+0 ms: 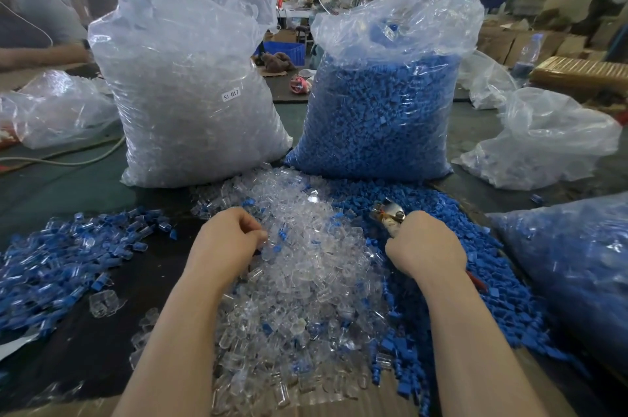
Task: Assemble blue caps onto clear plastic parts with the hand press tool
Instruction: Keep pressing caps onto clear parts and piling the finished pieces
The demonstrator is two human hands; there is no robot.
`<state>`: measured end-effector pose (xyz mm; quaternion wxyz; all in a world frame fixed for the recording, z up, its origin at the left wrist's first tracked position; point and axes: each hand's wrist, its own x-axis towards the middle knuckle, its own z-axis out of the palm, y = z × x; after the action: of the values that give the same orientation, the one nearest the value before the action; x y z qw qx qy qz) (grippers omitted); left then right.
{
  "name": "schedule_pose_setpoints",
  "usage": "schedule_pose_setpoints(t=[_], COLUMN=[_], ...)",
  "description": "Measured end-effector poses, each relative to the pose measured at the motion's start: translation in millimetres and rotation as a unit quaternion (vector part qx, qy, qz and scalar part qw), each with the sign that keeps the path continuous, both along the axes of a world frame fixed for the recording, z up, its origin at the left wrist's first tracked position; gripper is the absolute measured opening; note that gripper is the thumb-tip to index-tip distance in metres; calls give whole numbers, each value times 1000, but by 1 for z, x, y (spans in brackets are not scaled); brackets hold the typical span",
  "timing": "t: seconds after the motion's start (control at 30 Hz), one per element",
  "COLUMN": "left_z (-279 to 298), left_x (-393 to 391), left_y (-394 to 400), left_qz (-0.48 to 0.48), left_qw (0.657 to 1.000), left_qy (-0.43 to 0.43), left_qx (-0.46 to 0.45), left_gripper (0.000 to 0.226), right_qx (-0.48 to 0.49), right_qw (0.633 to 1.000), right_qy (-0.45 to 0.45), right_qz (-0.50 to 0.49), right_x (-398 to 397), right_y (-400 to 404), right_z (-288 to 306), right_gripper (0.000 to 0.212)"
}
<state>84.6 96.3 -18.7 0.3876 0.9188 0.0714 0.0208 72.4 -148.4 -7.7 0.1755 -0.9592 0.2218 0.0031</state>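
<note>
Two hands are working over the heaps. The left hand (231,236) sits curled at the edge of the pile of clear plastic parts (299,267), fingertips pinched together right at the parts, though what they hold, if anything, I cannot tell. The right hand (424,246) is wrapped tight around the hand press tool (389,214), one tool only, its metal head poking out just beyond the knuckles and a sliver of red handle showing behind the wrist.

Between the two hands lies that one heap of clear parts, far too many to count, with a few stray blue ones mixed in. Under and outward of the right hand spreads one heap of loose blue caps (475,267), again beyond counting. Outward of the left hand, well apart from it, lies one scatter of clear pieces with blue on them (64,253), resting on the dark surface (85,355).

Beyond the hands stand two big upright bags: ahead of the left hand, the bag of clear parts (190,93) with a small white label; ahead of the right hand, the bag of blue caps (384,110). A third bag with blue contents (571,267) lies outward of the right hand. Crumpled clear bags, mostly slack, sit at either far side. One person's arm and grey sleeve (37,25) show far off beyond the left hand
</note>
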Motion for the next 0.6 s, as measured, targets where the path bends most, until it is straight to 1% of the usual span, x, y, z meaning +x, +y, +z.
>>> schedule_pose_setpoints(t=[0.07,0.13,0.2,0.3,0.37,0.47,0.53,0.6], left_z=[3,7,12,19,22,25,27,28], left_x=[0,0,-1,-3,-5,-9,-11,-10], left_y=[-1,-4,-9,-18,-22,-29,-32,-34], left_qz=[14,20,8,-18,-46,-85,-81,-63], left_qw=[998,988,971,935,919,899,891,892], left_qy=[-34,-49,-42,-34,-32,-20,-20,-27], left_qx=[-59,-145,-236,-353,-390,-429,-446,-446], left_gripper=[8,7,7,11,18,18,30,32], right_qx=[32,88,146,221,254,289,302,313], right_qw=[999,993,981,957,943,928,920,911], right_qy=[-35,-74,-119,-178,-203,-223,-237,-254], right_qz=[0,13,38,67,76,80,79,83], right_x=[2,4,5,4,4,4,4,3], right_y=[-2,-3,-1,4,7,9,10,11], right_z=[0,2,4,7,8,9,9,10], right_gripper=[25,31,34,26,25,24,21,18])
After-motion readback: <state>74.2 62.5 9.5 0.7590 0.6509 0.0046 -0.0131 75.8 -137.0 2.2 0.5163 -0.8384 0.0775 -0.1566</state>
